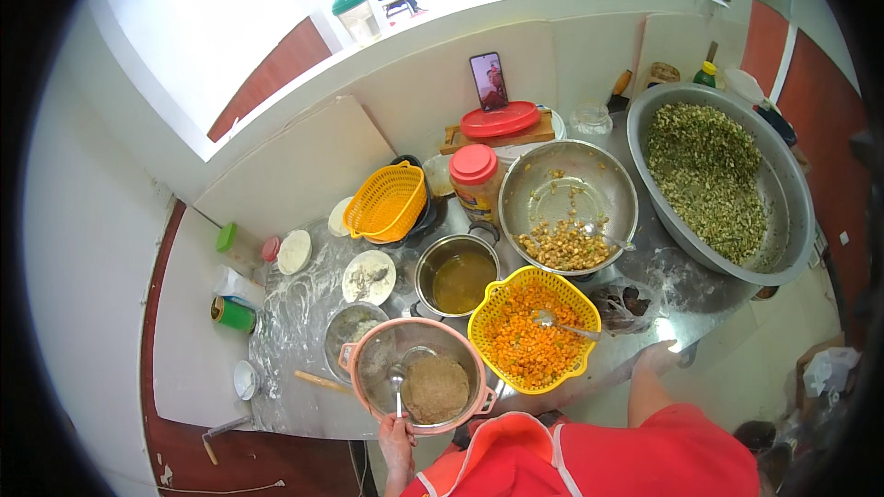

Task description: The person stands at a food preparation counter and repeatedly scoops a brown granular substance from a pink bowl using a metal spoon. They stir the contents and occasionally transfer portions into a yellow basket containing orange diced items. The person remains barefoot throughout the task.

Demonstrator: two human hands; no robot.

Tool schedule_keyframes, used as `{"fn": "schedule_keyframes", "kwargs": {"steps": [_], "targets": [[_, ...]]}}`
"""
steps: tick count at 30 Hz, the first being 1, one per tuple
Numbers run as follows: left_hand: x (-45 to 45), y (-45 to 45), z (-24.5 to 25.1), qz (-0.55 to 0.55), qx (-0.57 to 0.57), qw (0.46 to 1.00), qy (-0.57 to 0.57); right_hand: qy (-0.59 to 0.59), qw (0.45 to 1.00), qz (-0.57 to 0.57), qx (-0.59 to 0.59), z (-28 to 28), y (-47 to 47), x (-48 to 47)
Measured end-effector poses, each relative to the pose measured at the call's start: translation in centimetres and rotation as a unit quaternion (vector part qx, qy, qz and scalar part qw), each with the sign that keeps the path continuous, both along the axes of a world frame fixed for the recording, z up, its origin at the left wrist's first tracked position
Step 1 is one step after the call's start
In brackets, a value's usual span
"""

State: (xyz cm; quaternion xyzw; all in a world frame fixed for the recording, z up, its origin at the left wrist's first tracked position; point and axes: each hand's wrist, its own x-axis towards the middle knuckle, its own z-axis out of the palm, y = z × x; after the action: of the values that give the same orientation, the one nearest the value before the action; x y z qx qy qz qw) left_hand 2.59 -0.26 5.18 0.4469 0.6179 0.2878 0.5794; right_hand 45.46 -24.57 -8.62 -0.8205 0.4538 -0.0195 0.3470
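My left hand (396,436) grips the handle of a metal spoon (398,386), whose bowl rests in a pink-rimmed colander (358,376) beside a mound of brownish ground filling (435,390). To the right, my right hand (656,355) lies at the metal table's front edge, apart from the bowls; whether it touches anything is unclear. Between the hands stands a yellow plastic basket (480,352) of diced orange food (535,338) with a spoon (577,331) in it. Behind are a pot (418,283) of yellowish liquid and a steel bowl (511,183) with chopped filling and a spoon.
A large grey basin (794,221) of chopped greens fills the right. A red-lidded jar (473,186), an orange basket (385,203), a plate of flour (369,277) and a propped phone (489,81) stand behind. A rolling pin (322,382) lies left of the colander. People sit beyond the ledge.
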Motion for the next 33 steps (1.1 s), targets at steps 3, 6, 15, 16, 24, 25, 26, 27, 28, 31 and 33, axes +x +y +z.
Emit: {"fn": "schedule_keyframes", "kwargs": {"steps": [3,6,15,16,24,25,26,27,28,31,33], "targets": [[-1.2,0.4,-1.5,-0.078,0.120,0.981,0.132,0.010,1.000,-0.003,-0.025,-1.2,-0.3,0.3],[-1.6,0.2,-1.7,-0.125,0.260,0.917,0.276,-0.013,0.999,-0.003,-0.032,-2.2,-0.7,0.5],[-1.8,0.2,-0.4,-0.095,0.270,0.892,0.351,-0.017,0.999,0.023,0.020,-1.0,-0.5,-0.1],[-1.7,0.2,0.0,-0.088,0.263,0.891,0.359,-0.021,0.999,0.019,0.025,-0.6,-0.4,-0.2],[-1.7,0.2,-0.9,-0.086,0.281,0.888,0.353,0.002,1.000,0.016,0.005,-1.9,-0.8,0.4],[-1.7,0.2,-1.1,-0.089,0.288,0.886,0.352,0.004,1.000,0.022,0.005,-1.8,-0.8,0.4],[-1.7,0.1,-1.1,-0.088,0.284,0.888,0.352,-0.002,1.000,0.017,-0.001,-1.7,-0.9,0.4],[-1.7,0.0,-0.9,-0.086,0.280,0.889,0.352,-0.007,1.000,0.012,-0.006,-1.4,-0.7,0.3],[-1.6,0.0,-0.8,-0.084,0.276,0.891,0.352,-0.012,1.000,0.008,-0.001,-0.9,-0.4,0.1],[-1.4,-0.1,-0.7,-0.089,0.300,0.882,0.353,-0.024,0.999,0.003,0.021,1.3,0.4,-0.2],[-1.5,-0.1,-0.8,-0.088,0.283,0.884,0.361,-0.023,1.000,0.009,0.014,-0.5,-0.4,0.1]]}}
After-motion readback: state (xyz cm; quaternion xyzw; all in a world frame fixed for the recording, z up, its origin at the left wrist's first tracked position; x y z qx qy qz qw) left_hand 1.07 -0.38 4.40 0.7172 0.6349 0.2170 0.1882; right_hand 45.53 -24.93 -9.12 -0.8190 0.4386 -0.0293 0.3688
